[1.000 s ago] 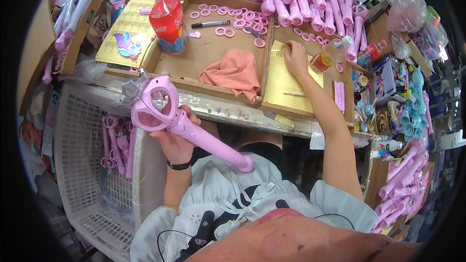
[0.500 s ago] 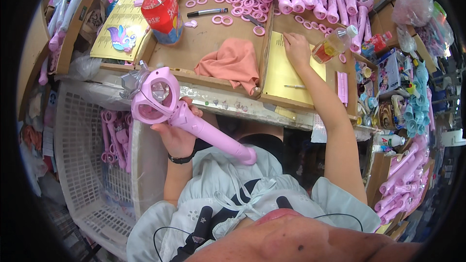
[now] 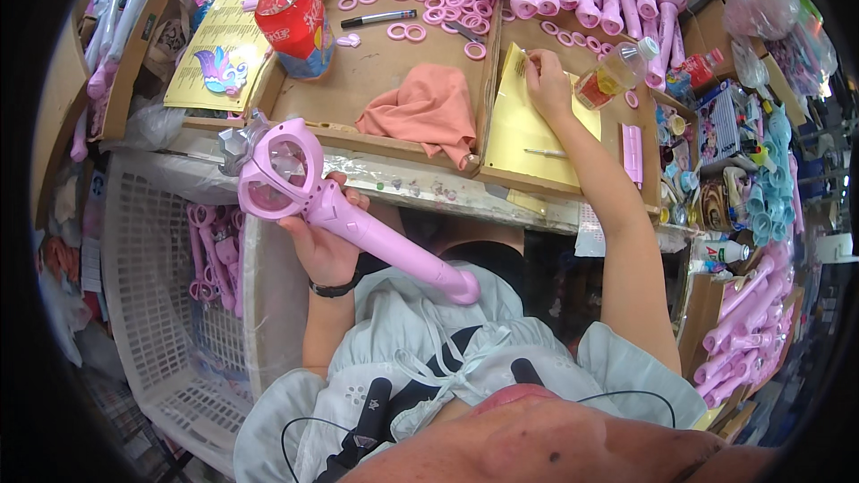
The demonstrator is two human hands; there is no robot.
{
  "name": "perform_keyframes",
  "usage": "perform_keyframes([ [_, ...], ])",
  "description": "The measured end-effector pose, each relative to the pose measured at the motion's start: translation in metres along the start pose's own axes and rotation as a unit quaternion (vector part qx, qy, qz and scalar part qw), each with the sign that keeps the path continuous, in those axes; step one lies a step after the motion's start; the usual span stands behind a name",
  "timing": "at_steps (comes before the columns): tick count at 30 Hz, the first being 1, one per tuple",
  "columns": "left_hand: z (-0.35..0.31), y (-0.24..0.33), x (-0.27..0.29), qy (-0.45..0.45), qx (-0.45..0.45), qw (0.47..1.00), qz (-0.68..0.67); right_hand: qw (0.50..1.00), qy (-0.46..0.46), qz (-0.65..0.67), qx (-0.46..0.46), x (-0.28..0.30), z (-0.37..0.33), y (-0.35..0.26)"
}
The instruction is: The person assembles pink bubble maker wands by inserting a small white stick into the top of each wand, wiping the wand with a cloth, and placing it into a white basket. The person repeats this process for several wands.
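1. Wand (image 3: 380, 240), a pink toy one seen in the head view, slants across the person's front, its openwork head over the rim of the white plastic basket (image 3: 183, 385) and its rounded butt end in front of the pale shirt (image 3: 385, 331); whether that end touches the cloth I cannot tell.

2. Left hand (image 3: 324, 249) has its fingers part-curled round the wand just below the head, thumb on the near side and fingertips showing on the far side. The grip sits close to the bulky end, probably because most of the weight is there.

3. Right hand (image 3: 548, 89) reaches over the cardboard tray (image 3: 613, 186), fingers bent down at the upper part of the yellow sheets (image 3: 512, 148). The fingertips are hidden, so I cannot tell how far they are parted or whether they pinch paper.

4. Slim metallic tool (image 3: 544, 153) lies on those sheets, near the right forearm and probably placed for easy reach.

5. Salmon cloth (image 3: 429, 107) lies bunched in the neighbouring compartment, with pink rings (image 3: 414, 32) and a black-and-silver marker (image 3: 378, 20) beyond it; the shallow walls likely stop small parts straying.
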State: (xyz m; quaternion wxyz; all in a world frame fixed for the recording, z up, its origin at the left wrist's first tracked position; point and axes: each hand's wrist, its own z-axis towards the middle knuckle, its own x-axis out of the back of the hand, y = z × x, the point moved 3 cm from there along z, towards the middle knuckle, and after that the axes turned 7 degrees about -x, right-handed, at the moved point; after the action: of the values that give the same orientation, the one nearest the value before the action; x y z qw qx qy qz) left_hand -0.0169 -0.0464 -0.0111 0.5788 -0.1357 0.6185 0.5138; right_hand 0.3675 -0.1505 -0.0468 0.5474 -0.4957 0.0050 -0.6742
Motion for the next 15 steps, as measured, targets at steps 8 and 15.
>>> perform_keyframes([
  [8,0.005,0.002,0.001,-0.002,0.017,0.998,-0.063,0.996,-0.026,-0.062,0.062,0.002,-0.004,-0.007],
  [15,0.003,0.006,-0.007,-0.028,0.000,0.995,-0.098,0.997,0.011,0.040,-0.057,0.002,0.000,0.006],
])
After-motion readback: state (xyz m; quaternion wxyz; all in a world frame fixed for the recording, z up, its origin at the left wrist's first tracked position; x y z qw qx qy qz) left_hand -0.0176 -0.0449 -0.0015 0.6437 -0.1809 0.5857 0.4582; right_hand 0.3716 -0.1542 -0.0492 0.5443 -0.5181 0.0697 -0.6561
